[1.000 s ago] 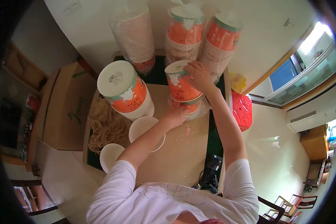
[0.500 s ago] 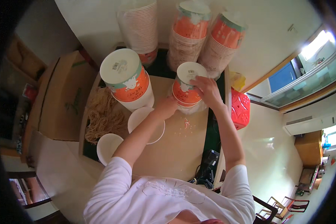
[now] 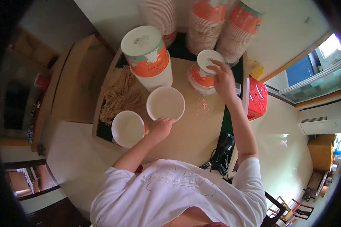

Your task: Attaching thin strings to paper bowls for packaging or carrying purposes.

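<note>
Wooden table [image 3: 185, 140]: left hand [image 3: 161, 126] grips white bowl [image 3: 165, 103] rim; right hand [image 3: 222, 78] spread atop cup stack [image 3: 203, 73].

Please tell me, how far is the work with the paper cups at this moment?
Two empty white cups and already stand open at the near side of the table. In hand: the left hand grips the rim of the bigger one, and the right hand rests on the lidded orange cup. Probably much is left: tall cup stacks wait behind, and the noodles lie loose.
</note>
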The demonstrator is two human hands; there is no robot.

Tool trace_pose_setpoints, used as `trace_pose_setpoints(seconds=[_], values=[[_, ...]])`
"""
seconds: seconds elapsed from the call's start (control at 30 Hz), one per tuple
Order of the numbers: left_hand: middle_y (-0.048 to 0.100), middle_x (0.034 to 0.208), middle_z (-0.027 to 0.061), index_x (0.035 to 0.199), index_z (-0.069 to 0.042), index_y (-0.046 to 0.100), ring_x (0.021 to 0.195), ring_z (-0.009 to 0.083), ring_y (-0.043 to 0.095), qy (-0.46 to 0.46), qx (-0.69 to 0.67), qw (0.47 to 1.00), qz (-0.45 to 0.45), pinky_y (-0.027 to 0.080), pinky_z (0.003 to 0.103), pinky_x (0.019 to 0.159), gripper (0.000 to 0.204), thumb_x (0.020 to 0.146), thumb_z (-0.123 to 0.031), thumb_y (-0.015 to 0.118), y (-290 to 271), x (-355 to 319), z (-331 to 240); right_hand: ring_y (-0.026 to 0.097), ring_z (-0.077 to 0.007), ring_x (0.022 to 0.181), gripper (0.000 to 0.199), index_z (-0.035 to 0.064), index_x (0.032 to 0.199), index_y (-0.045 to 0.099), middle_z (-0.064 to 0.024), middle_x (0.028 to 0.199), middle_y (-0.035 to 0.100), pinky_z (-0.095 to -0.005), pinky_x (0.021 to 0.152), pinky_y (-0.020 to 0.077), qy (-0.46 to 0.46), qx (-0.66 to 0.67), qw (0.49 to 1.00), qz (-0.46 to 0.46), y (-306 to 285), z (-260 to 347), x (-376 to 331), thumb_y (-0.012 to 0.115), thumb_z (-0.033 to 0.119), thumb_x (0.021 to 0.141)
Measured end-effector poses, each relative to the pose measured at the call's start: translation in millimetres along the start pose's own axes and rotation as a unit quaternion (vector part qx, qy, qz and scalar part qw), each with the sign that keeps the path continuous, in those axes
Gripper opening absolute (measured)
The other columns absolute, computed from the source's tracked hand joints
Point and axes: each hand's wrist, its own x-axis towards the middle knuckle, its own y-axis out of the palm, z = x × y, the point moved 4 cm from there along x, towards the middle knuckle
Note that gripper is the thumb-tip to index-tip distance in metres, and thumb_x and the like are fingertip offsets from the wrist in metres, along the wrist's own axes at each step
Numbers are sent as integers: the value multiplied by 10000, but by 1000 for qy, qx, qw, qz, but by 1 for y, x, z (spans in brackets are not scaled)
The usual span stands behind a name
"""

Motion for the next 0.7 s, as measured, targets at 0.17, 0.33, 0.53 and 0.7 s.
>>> trace_pose_setpoints(seconds=[0.17,0.33,0.53,0.7], values=[[607,789,98,828,-51,595,812,273,603,-9,-4,1000,20,493,388,688,84,802,-68,518,5,-41,-27,572,-294,681,252,34,773,601,-108,733,563,-367,613,462,-139,136,977,-91,-140,163,9,592,-32,530],[618,847,83,948,-63,623,843,263,601,69,-14,997,21,493,373,759,199,773,-159,625,11,-80,-48,457,-161,589,246,171,775,530,2,724,517,-351,565,335,-234,158,959,2,-209,250,-26,689,91,604],[616,879,108,953,-60,621,854,289,580,-35,-59,983,-168,478,390,754,196,769,-119,656,-79,-92,-17,479,-168,657,120,79,799,516,-36,754,493,-335,546,429,-283,217,933,46,-222,306,-19,584,114,706],[550,1054,174,1159,-23,473,984,352,535,-278,208,900,-263,461,416,840,443,782,-176,649,-121,-137,81,499,-176,680,115,42,775,533,-51,758,514,-322,529,456,-287,270,911,118,-222,316,-10,569,128,708]])
